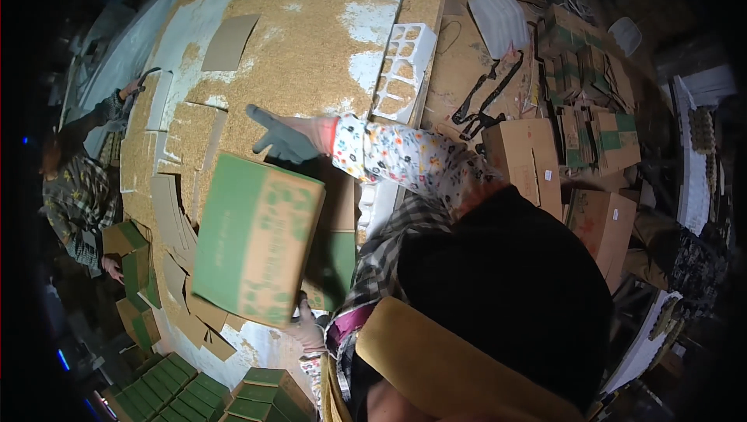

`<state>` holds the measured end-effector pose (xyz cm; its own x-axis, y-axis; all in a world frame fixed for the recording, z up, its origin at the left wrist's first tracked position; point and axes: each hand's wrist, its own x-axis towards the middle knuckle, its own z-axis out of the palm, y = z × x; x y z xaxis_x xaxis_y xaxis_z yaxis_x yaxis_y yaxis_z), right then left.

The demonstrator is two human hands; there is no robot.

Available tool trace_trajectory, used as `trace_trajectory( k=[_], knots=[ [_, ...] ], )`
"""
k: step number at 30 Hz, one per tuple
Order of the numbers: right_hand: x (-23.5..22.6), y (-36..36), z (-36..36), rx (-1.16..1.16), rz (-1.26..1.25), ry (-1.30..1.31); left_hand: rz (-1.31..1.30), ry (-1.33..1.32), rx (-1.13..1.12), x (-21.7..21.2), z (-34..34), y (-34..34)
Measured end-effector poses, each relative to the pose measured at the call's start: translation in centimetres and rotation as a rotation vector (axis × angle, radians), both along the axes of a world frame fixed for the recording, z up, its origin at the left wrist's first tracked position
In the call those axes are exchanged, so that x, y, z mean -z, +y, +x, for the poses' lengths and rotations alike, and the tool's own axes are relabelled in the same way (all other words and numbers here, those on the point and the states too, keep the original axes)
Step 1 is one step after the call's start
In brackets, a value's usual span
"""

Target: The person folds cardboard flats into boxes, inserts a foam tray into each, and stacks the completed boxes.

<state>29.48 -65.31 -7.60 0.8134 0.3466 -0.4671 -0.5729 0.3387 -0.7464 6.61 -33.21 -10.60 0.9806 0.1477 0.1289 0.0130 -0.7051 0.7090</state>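
A green and brown cardboard box (257,239) sits tilted over the near left part of the table, a little blurred. My left hand (307,327), in a grey glove, grips its near right corner; part of the fingers is hidden. Just beyond the box's far edge, my right hand (289,135) reaches left in a grey glove with its fingers apart, holding nothing I can see. Between the box and my body shows another green and brown cardboard piece (341,258), mostly in shadow.
Loose tan grains cover much of the white table (369,25). White moulded trays (405,72) lie along its right side. Cardboard boxes (525,161) and folded cartons (618,142) stand at right. Green cartons (167,391) fill the lower left. A co-worker (82,188) stands at the left edge.
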Motion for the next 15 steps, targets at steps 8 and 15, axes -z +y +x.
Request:
trace_trajectory(
  k=[8, 15],
  knots=[
    [6.9, 8.9, 2.7, -0.644, -1.239, -0.836, -0.705, -0.009, -0.287, -1.4, 6.4, 1.7],
    [9.4, 8.1, 10.9, -0.648, 0.055, 0.284, 0.160, 0.126, -0.266, 2.4, 11.8, 9.1]
  ],
)
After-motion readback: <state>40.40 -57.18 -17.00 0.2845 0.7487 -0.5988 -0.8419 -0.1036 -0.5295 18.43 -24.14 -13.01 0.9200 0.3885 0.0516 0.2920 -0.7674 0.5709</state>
